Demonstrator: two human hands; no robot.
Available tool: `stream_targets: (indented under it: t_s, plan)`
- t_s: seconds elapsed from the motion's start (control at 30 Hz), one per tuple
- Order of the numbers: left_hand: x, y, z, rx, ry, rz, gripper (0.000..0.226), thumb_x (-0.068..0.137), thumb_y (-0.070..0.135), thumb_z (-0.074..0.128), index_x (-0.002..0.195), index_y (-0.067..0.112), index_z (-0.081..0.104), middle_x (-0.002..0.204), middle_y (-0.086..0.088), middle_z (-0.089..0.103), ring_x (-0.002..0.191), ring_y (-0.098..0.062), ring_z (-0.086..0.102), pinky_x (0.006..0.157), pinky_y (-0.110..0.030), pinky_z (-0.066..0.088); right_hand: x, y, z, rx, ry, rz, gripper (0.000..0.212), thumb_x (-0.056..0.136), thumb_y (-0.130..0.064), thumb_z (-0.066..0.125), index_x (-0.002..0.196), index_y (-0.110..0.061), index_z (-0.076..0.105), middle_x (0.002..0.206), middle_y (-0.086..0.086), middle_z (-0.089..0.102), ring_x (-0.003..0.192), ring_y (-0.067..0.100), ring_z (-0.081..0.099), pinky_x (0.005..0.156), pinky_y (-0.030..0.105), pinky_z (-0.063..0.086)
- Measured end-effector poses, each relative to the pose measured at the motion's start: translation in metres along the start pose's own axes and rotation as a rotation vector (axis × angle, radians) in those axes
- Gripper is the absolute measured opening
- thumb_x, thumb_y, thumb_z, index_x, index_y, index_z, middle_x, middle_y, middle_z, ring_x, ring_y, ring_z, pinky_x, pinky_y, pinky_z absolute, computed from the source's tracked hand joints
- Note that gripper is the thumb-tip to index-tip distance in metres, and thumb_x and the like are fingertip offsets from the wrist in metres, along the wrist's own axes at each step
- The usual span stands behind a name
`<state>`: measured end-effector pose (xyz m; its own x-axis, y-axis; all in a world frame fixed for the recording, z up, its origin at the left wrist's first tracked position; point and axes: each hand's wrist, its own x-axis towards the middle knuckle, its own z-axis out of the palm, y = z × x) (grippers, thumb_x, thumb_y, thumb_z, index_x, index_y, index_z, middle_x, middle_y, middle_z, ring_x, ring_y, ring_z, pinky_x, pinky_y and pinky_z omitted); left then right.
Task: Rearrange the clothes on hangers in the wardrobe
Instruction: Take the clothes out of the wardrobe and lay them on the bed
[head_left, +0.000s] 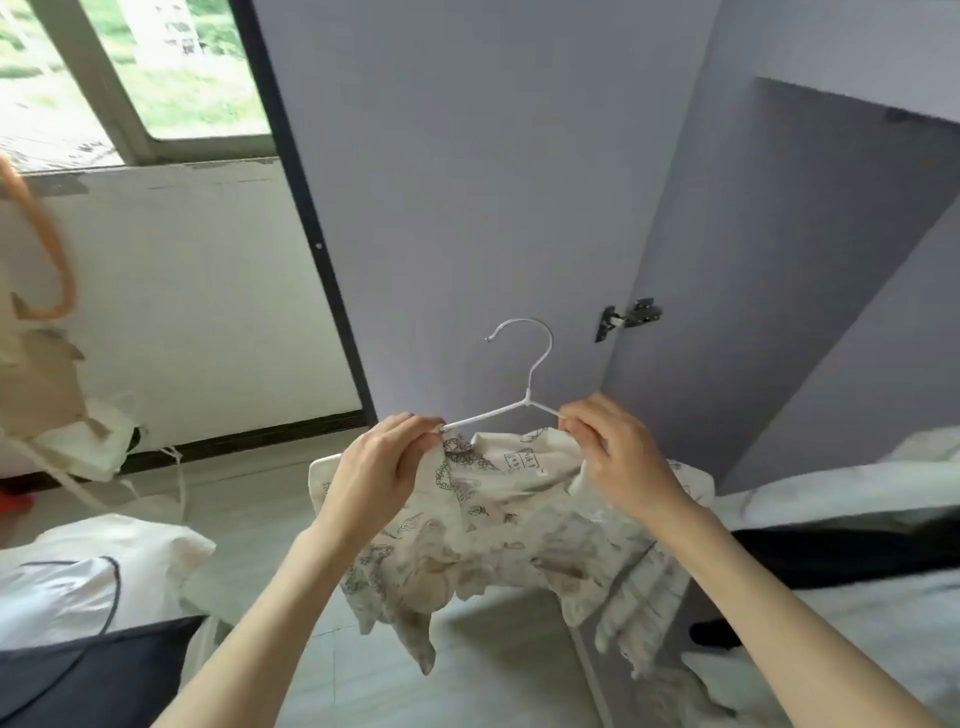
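A white wire hanger (524, 384) is held up in front of the open wardrobe door (467, 208), hook pointing up. A cream garment with dark printed drawings (498, 519) droops beneath it. My left hand (379, 467) pinches the hanger's left arm together with the cloth. My right hand (613, 452) pinches the right arm and the garment's edge. The fabric hangs bunched between both hands, its lower part dangling above the floor.
The wardrobe's lilac side panel (779, 291) with a metal hinge (628, 317) stands to the right. White and dark clothes (852, 530) lie at right. An orange hanger (47, 249) with pale clothing hangs at far left; white and dark fabric (88, 582) lies lower left.
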<state>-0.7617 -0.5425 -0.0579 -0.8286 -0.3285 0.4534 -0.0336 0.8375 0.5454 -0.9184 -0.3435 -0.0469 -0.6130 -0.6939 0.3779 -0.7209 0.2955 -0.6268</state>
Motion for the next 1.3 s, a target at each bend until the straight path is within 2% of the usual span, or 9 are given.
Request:
stream_targets:
  t_s: [0.17,0.3,0.4,0.5,0.6,0.7,0.8,0.93,1.3]
  plan:
    - [-0.072,-0.039,-0.082,0.004,0.168,-0.151,0.026,0.092,0.032,0.042,0.102,0.02,0.062,0.088,0.019,0.059,0.077,-0.001,0.056,0.07,-0.021,0.046,0.028,-0.082,0.068,0.057,-0.147,-0.211,0.018,0.087,-0.018,0.047,0.085,-0.01,0.063,0.074,-0.007,0.05,0.068,0.013,0.047,0.063,0.026,0.038]
    - [-0.137,-0.057,-0.148,0.078,0.382,-0.347,0.024,0.089,0.022,0.051,0.097,0.006,0.068,0.087,0.027,0.058,0.083,0.012,0.055,0.076,-0.008,0.042,0.039,-0.161,0.128,0.159,-0.217,-0.384,0.019,0.089,-0.017,0.049,0.086,-0.01,0.066,0.078,-0.001,0.054,0.069,0.014,0.05,0.062,0.027,0.042]
    - [-0.183,-0.06,-0.193,0.118,0.522,-0.536,0.022,0.087,0.026,0.049,0.096,0.019,0.067,0.084,0.022,0.063,0.085,-0.001,0.06,0.081,-0.024,0.048,0.039,-0.219,0.173,0.224,-0.163,-0.482,0.018,0.09,-0.02,0.053,0.088,-0.011,0.069,0.078,-0.003,0.054,0.067,0.005,0.043,0.063,0.022,0.039]
    - [-0.227,-0.059,-0.236,0.182,0.637,-0.699,0.022,0.086,0.033,0.048,0.094,0.025,0.067,0.079,0.019,0.064,0.08,-0.011,0.061,0.076,-0.035,0.049,0.034,-0.267,0.212,0.204,-0.119,-0.55,0.031,0.09,-0.035,0.047,0.099,-0.014,0.068,0.085,0.0,0.062,0.076,0.014,0.053,0.075,0.026,0.036]
    - [-0.267,-0.049,-0.272,0.325,0.721,-0.824,0.015,0.094,0.028,0.051,0.096,0.026,0.066,0.07,0.02,0.059,0.068,-0.005,0.054,0.065,-0.026,0.041,0.027,-0.306,0.244,0.2,-0.169,-0.637,0.037,0.09,-0.041,0.041,0.105,-0.015,0.064,0.092,0.001,0.063,0.087,0.019,0.055,0.08,0.025,0.03]
    - [-0.299,-0.03,-0.299,0.545,0.79,-0.924,0.015,0.095,0.026,0.051,0.096,0.025,0.066,0.071,0.019,0.058,0.065,-0.006,0.05,0.058,-0.021,0.034,0.019,-0.345,0.271,0.3,-0.258,-0.72,0.027,0.092,-0.031,0.047,0.098,-0.011,0.064,0.087,0.004,0.061,0.076,0.024,0.056,0.074,0.033,0.041]
    - [-0.33,-0.007,-0.318,0.728,0.862,-1.021,0.018,0.092,0.038,0.051,0.091,0.026,0.065,0.073,0.018,0.059,0.066,-0.007,0.052,0.054,-0.023,0.035,0.008,-0.386,0.297,0.397,-0.346,-0.774,0.024,0.091,-0.024,0.048,0.094,-0.008,0.066,0.084,0.005,0.061,0.071,0.028,0.057,0.067,0.029,0.039]
    - [-0.376,0.021,-0.334,0.882,0.984,-1.242,0.044,0.079,0.066,0.043,0.068,0.025,0.054,0.052,0.013,0.049,0.051,-0.01,0.047,0.046,-0.019,0.029,-0.016,-0.439,0.322,0.467,-0.437,-0.848,0.019,0.092,-0.022,0.051,0.095,-0.01,0.066,0.087,0.005,0.064,0.076,0.029,0.059,0.069,0.029,0.037]
    - [-0.472,0.077,-0.364,1.142,1.321,-1.276,0.037,0.085,0.045,0.063,0.066,0.014,0.057,0.052,0.012,0.046,0.048,-0.011,0.043,0.06,-0.028,0.033,-0.106,-0.566,0.352,0.677,-0.621,-1.032,0.032,0.089,-0.039,0.047,0.093,-0.013,0.065,0.091,0.003,0.067,0.08,0.027,0.06,0.067,0.034,0.043]
